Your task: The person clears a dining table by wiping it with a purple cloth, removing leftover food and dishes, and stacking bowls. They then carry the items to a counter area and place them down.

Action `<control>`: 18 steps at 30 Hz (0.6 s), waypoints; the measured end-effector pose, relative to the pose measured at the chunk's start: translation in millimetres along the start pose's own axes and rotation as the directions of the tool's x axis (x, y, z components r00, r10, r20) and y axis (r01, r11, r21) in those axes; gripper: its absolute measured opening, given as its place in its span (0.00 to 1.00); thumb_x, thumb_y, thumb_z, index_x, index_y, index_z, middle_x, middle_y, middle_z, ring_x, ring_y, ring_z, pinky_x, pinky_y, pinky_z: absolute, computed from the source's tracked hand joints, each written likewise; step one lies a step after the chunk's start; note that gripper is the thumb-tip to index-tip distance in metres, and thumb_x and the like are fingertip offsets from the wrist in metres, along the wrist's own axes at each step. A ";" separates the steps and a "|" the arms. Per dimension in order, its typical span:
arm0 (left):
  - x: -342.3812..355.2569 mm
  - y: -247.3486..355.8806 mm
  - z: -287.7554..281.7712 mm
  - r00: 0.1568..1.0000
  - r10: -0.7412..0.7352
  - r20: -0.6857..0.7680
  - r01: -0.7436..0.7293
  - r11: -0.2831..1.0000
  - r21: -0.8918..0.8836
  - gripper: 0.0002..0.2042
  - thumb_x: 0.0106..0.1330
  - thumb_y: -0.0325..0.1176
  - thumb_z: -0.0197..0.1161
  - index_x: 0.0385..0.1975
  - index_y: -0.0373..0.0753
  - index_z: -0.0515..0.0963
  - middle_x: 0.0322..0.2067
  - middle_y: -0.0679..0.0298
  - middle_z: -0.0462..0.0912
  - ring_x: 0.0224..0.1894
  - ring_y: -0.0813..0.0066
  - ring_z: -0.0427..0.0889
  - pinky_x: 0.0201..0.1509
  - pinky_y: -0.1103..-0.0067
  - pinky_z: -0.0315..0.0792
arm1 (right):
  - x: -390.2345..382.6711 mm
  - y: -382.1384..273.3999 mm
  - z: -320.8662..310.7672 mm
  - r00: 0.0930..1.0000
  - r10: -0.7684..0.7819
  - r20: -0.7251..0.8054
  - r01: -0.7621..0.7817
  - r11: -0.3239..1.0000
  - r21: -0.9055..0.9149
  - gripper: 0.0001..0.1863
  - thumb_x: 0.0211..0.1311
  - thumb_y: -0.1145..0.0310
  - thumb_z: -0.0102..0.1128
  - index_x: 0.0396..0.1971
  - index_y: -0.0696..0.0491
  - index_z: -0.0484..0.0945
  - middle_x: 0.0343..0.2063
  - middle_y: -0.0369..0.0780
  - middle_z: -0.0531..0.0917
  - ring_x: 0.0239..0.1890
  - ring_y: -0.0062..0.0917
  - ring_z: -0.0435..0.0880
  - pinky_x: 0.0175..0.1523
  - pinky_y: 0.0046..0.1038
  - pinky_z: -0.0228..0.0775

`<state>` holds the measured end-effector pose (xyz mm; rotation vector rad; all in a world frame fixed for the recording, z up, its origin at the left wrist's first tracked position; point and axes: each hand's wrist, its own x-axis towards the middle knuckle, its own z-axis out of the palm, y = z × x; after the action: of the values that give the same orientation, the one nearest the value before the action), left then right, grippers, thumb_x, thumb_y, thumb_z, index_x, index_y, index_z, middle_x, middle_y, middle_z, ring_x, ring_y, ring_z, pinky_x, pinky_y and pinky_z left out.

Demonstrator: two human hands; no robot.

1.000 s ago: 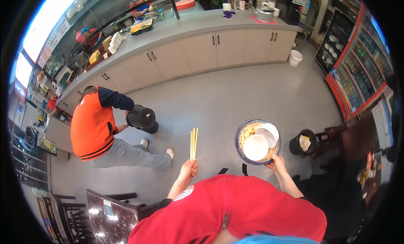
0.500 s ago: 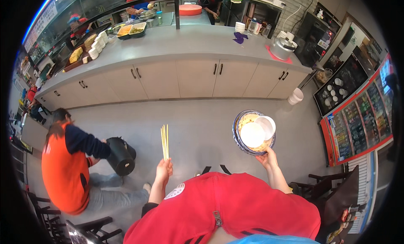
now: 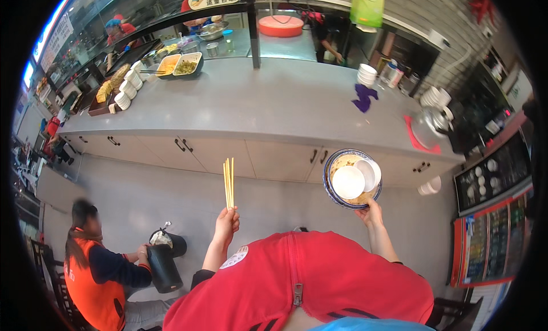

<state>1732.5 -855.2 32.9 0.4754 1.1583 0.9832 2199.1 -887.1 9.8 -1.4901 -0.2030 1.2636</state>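
My left hand (image 3: pixel 226 222) is closed round the lower ends of several pale chopsticks (image 3: pixel 229 182), which point upward and away from me. On the right, my right hand (image 3: pixel 371 213) grips the near rim of a blue-patterned bowl (image 3: pixel 330 189). Its fingers are partly hidden under the bowl. Inside lie two small white bowls, one round and facing up (image 3: pixel 348 182), the other tilted against it (image 3: pixel 370 174). Brownish food remains show around them.
Ahead runs a long grey counter (image 3: pixel 228 108) with cupboards below. On it stand side-dish trays (image 3: pixel 187 65), white cups (image 3: pixel 367 74), a purple cloth (image 3: pixel 363 97) and a metal pot (image 3: pixel 429 127). At lower left a person in an orange vest (image 3: pixel 94 274) tips a black bin (image 3: pixel 164 268).
I have come closer to the counter, with the chopsticks and bowls still held. The person at left has moved lower in view, and a second bin with a light liner now shows beside the black one.
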 end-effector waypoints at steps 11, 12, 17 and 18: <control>201.1 95.2 59.0 0.998 0.052 -0.035 -0.055 0.994 -0.091 0.09 0.71 0.37 0.43 0.40 0.41 0.67 0.18 0.72 0.61 0.13 0.85 0.54 0.15 0.86 0.49 | 276.6 -124.0 201.1 0.981 0.020 0.192 -0.012 0.999 -0.043 0.25 0.52 0.56 0.57 0.46 0.57 0.70 0.37 0.43 0.78 0.34 0.29 0.80 0.37 0.31 0.76; 223.4 101.7 60.7 0.998 0.056 -0.018 -0.058 0.995 -0.081 0.09 0.71 0.38 0.42 0.40 0.41 0.67 0.18 0.72 0.61 0.13 0.85 0.54 0.16 0.85 0.49 | 299.0 -128.5 222.9 0.976 0.004 0.218 0.002 1.000 -0.027 0.24 0.52 0.57 0.57 0.46 0.56 0.70 0.36 0.44 0.79 0.34 0.29 0.80 0.37 0.31 0.77; 327.1 150.7 74.6 0.997 0.016 0.081 -0.007 0.993 -0.116 0.10 0.72 0.39 0.41 0.40 0.41 0.66 0.18 0.71 0.61 0.13 0.84 0.54 0.16 0.85 0.50 | 404.6 -182.1 350.9 0.992 0.051 0.118 -0.050 0.999 -0.015 0.24 0.54 0.62 0.52 0.48 0.61 0.67 0.41 0.49 0.77 0.41 0.38 0.80 0.46 0.39 0.76; 339.2 160.3 74.8 0.997 -0.014 0.075 0.024 0.992 -0.124 0.10 0.72 0.38 0.41 0.40 0.41 0.66 0.18 0.71 0.61 0.14 0.84 0.54 0.17 0.85 0.51 | 424.3 -189.6 375.1 0.991 0.031 0.134 -0.032 0.999 0.006 0.25 0.54 0.62 0.53 0.49 0.61 0.66 0.43 0.49 0.76 0.43 0.38 0.78 0.48 0.39 0.75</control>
<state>1761.3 -475.2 -1.0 0.3964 1.0265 1.0070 2177.2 -290.8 -14.9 -1.4068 -0.2633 1.3893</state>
